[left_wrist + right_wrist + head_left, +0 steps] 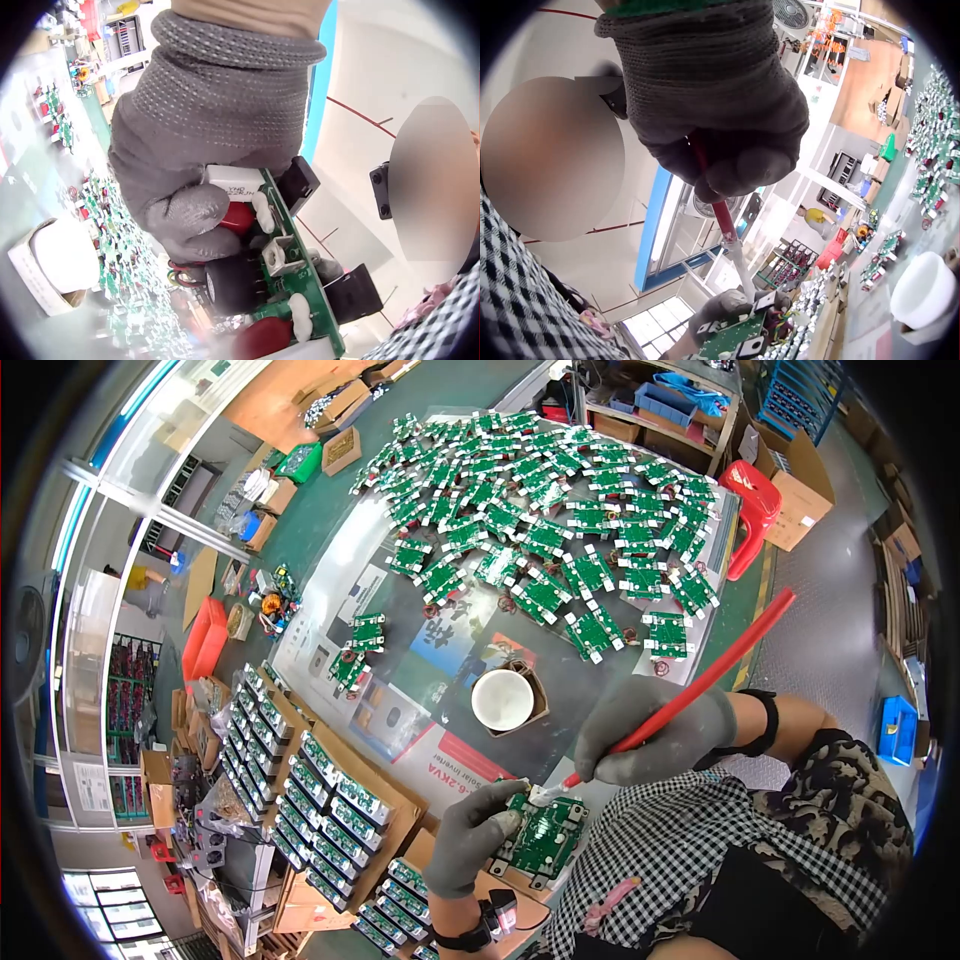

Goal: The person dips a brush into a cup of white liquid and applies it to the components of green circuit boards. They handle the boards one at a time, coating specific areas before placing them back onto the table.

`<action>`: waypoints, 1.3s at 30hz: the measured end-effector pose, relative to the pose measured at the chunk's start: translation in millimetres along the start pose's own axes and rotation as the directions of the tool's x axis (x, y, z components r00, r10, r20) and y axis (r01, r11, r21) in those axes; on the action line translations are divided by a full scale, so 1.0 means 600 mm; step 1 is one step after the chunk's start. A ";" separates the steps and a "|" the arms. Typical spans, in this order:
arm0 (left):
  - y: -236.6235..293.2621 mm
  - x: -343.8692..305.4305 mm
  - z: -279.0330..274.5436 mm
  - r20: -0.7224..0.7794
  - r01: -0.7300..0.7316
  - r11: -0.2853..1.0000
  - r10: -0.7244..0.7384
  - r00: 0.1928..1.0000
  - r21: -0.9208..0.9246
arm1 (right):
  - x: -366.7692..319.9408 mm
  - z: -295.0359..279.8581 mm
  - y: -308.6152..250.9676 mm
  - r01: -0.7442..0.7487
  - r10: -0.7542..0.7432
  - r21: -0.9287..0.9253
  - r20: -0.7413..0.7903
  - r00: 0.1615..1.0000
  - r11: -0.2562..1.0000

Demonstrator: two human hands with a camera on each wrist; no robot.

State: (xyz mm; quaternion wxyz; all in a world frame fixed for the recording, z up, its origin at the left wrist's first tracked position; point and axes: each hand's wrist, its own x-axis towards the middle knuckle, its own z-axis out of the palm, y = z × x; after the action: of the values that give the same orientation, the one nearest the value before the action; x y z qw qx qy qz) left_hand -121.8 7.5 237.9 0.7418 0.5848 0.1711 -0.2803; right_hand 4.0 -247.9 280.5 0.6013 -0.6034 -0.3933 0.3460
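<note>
My left hand (468, 840), in a grey glove, grips a green circuit board (552, 840) by its edge, close to my body. In the left wrist view this board (319, 296) carries a black cylinder, red parts, blobs of white paste and black plates along its back. My gloved right hand (655, 732) holds a long red-handled brush (715, 657) slanting down to the left. Its white-coated tip (543, 795) is right at the board's upper edge, near the left fingertips. Beyond the hands stands a round white tub (503, 700) in a small cardboard box (541, 703).
Many green boards (540, 540) with wires cover the far side of the table. At the left, cardboard trays (405, 830) hold rows of boards. A red stool (752, 515) stands beyond the right edge, near an open carton (800, 490).
</note>
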 end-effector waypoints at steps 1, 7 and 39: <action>0.001 0.000 0.001 0.002 0.001 1.000 -0.001 1.000 0.003 | 0.003 0.002 0.002 0.012 -0.012 -0.003 -0.022 1.000 1.000; 0.002 0.000 0.005 0.006 0.011 0.998 -0.011 1.000 0.058 | 0.000 -0.012 0.008 -0.040 0.037 -0.058 -0.058 0.998 0.998; -0.034 0.008 -0.003 -0.517 -0.613 0.780 0.476 0.711 -0.125 | -0.035 0.011 -0.018 0.036 0.044 0.225 -0.343 0.938 0.974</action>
State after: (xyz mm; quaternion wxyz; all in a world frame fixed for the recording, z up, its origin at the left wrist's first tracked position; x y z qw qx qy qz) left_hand -130.4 5.1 219.0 0.8059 0.5434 0.1974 0.1277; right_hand -12.3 -264.1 289.8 0.7254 -0.5826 -0.2381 0.2787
